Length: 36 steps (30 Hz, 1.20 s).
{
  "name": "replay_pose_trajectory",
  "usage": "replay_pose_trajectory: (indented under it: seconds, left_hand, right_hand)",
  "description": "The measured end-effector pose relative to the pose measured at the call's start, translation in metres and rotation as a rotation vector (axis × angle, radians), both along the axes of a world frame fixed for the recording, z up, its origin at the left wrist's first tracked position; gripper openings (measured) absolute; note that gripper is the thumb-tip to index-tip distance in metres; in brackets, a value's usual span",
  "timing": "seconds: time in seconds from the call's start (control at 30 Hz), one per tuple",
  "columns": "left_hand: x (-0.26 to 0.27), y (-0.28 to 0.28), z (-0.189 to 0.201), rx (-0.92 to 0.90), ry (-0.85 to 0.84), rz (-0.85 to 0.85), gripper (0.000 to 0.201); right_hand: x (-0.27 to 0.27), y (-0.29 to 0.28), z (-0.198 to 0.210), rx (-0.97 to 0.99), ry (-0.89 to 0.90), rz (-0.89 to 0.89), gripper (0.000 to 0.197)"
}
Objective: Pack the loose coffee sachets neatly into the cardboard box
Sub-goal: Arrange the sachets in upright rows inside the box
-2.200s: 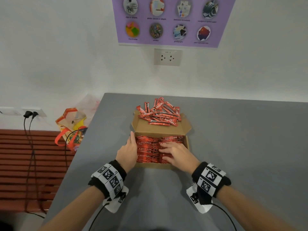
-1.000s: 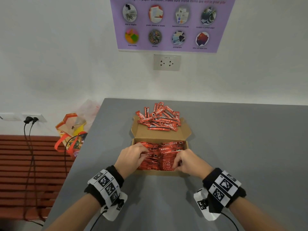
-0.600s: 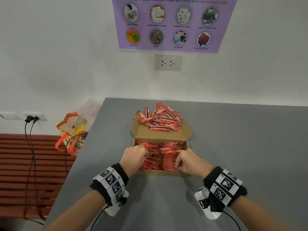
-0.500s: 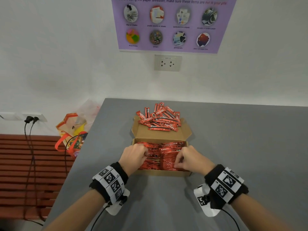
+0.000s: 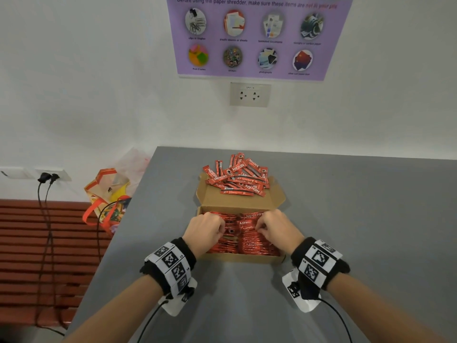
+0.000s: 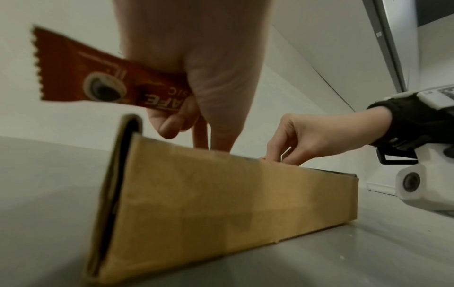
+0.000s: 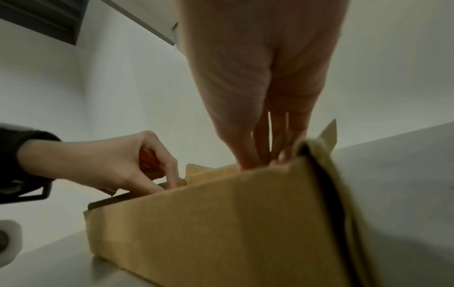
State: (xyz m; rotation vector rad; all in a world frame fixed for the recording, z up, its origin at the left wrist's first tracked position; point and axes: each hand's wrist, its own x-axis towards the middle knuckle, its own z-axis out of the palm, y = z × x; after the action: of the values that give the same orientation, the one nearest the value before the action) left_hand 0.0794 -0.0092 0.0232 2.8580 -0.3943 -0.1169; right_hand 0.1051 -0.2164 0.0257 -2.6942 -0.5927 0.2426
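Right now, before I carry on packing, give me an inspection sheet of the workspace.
Surface: grey table, bare around the box.
Job's things: cardboard box open, rows of sachets inside; loose sachets piled on its lid flap.
Clutter: colourful bag off the table's left edge.
Hands: left hand pinches one sachet; right hand has its fingers down in the box, grip hidden.
Cables: wrist leads; two plugs in the wall socket.
Surroundings: poster, wall outlet, slatted bench.

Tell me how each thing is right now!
Box: open, lid folded back, nearly full of sachets.
Pile: loose, on the lid.
Left hand: holding a sachet over the box.
Right hand: fingers down among the packed sachets.
Wall socket: nothing plugged in.
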Motion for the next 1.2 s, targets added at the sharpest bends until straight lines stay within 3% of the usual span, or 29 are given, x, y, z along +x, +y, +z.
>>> replay_pose_trajectory:
  seconds: [0.07, 0.2, 0.33, 0.5, 0.57, 0.7, 0.8, 0.87, 0.97, 1.07, 1.2]
  left_hand:
    - [0.002, 0.002, 0.002, -0.038, -0.020, 0.008, 0.008]
    - [0.004, 0.004, 0.001, -0.015, -0.047, 0.002, 0.027]
    - [0.008, 0.006, 0.000, 0.002, -0.052, 0.019, 0.014]
    - [0.009, 0.009, -0.002, -0.013, -0.047, 0.010, 0.018]
    - [0.011, 0.012, 0.003, -0.158, -0.083, 0.059, 0.018]
    - [0.021, 0.011, 0.026, -0.659, -0.212, 0.199, 0.026]
    - [0.023, -0.005, 0.036, -0.920, -0.212, 0.117, 0.029]
    - [0.022, -0.014, 0.035, -1.088, -0.183, 0.098, 0.031]
    - [0.021, -0.018, 0.032, -1.292, -0.136, 0.135, 0.033]
    - [0.020, -0.015, 0.027, -1.340, -0.076, 0.153, 0.034]
    - [0.020, -0.002, 0.015, -1.133, -0.023, 0.173, 0.034]
  right_hand:
    - [0.004, 0.000, 0.003, 0.025, -0.021, -0.005, 0.014]
    - [0.013, 0.003, 0.007, 0.054, -0.092, -0.036, 0.020]
    - [0.015, 0.004, 0.002, 0.004, -0.069, -0.041, 0.024]
    - [0.012, 0.001, 0.004, 0.032, -0.022, -0.044, 0.023]
    - [0.010, 0.001, 0.009, 0.105, -0.012, -0.083, 0.021]
    - [-0.005, 0.027, 0.028, 0.339, -0.035, 0.005, 0.023]
    - [-0.009, 0.058, 0.033, 0.481, 0.017, 0.112, 0.037]
    - [-0.006, 0.069, 0.031, 0.601, 0.077, 0.087, 0.042]
    - [-0.001, 0.074, 0.028, 0.639, 0.108, 0.069, 0.030]
    - [-0.002, 0.073, 0.025, 0.655, 0.130, 0.100, 0.019]
    - [-0.001, 0.065, 0.028, 0.563, 0.170, 0.107, 0.010]
